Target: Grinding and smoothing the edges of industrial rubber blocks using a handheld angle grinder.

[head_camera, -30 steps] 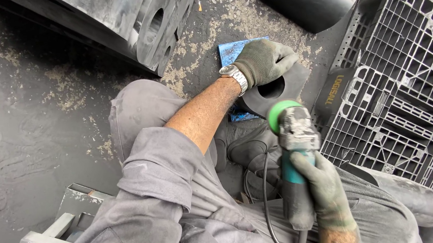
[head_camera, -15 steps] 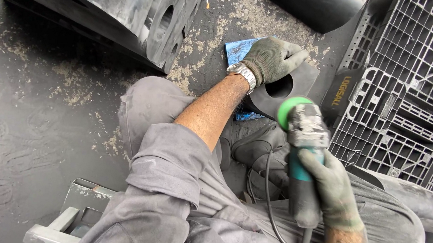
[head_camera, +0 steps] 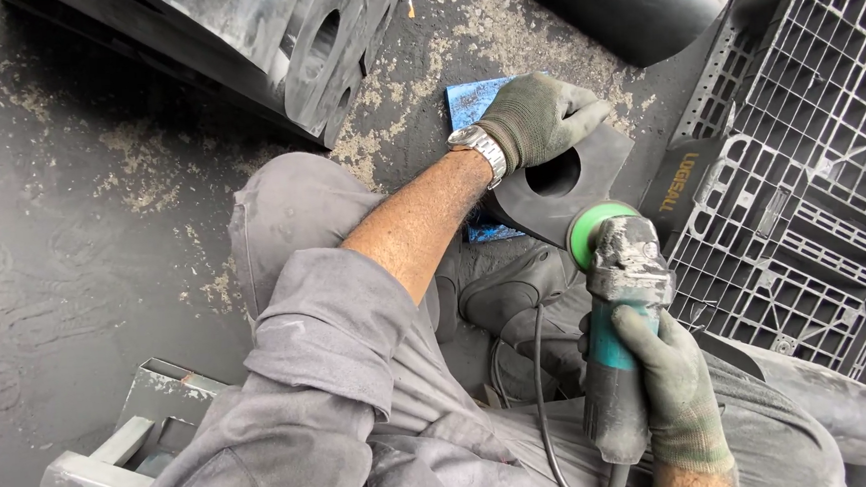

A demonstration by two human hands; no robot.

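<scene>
Dark rubber block [head_camera: 589, 179] with 1 round hole, matte black, lies on the floor over a blue pad [head_camera: 469, 101]. Left hand [head_camera: 540, 117] pressed flat on the block; right hand [head_camera: 672, 384] clamped on the grinder [head_camera: 622, 302], green disc at the block's edge. Versus 0.5 s ago: same grips, no visible shift. No containers; grey plastic pallet [head_camera: 809, 170] at right.

Dark concrete floor [head_camera: 71, 226], stained, strewn with pale grit. Stacked black slabs with round holes [head_camera: 280, 42] upper left. Grey plastic grid pallet [head_camera: 810, 180] along right. Metal frame [head_camera: 115, 443] lower left. Even, flat daylight.
</scene>
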